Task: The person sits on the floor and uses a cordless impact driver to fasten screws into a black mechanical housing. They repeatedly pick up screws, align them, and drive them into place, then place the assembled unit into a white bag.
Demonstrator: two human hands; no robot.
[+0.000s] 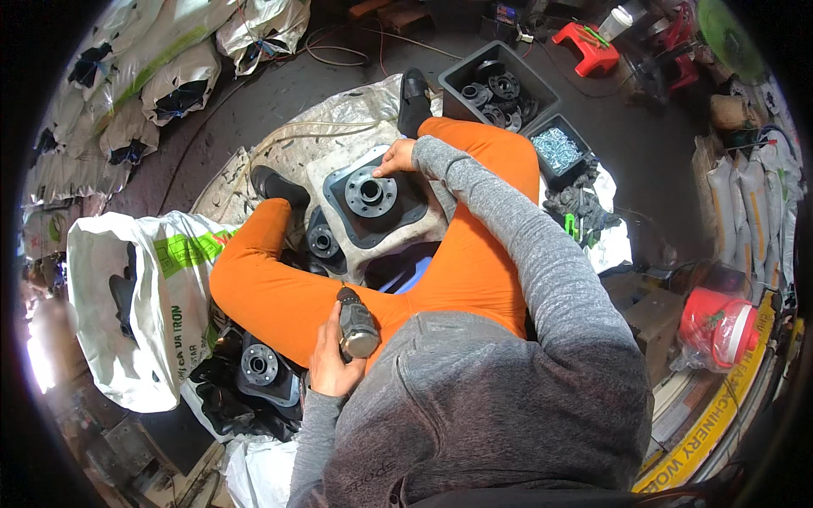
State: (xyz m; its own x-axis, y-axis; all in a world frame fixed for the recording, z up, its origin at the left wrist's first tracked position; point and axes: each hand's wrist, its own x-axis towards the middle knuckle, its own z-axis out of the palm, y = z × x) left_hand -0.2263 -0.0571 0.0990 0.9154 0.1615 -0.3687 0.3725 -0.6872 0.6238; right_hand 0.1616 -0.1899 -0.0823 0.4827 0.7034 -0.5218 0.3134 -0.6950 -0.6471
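I sit on the floor in orange trousers with a dark grey square plate (356,222) lying on a worn white block between my legs. A round grey flange with a ring of bolt holes (370,195) sits on the plate. My right hand (395,158) reaches forward and its fingertips touch the flange's far rim. My left hand (332,360) rests on my left thigh, gripping a dark power driver (356,323) with its metal end pointing toward me. Another flange (323,240) lies just left of the block.
A dark bin of flanges (498,85) and a smaller bin of shiny screws (556,150) stand ahead right. A white sack (152,305) stands left, with a finished plate (262,368) on black plastic beside it. Gloves (580,206), a red stool (586,44), a red bucket (716,326).
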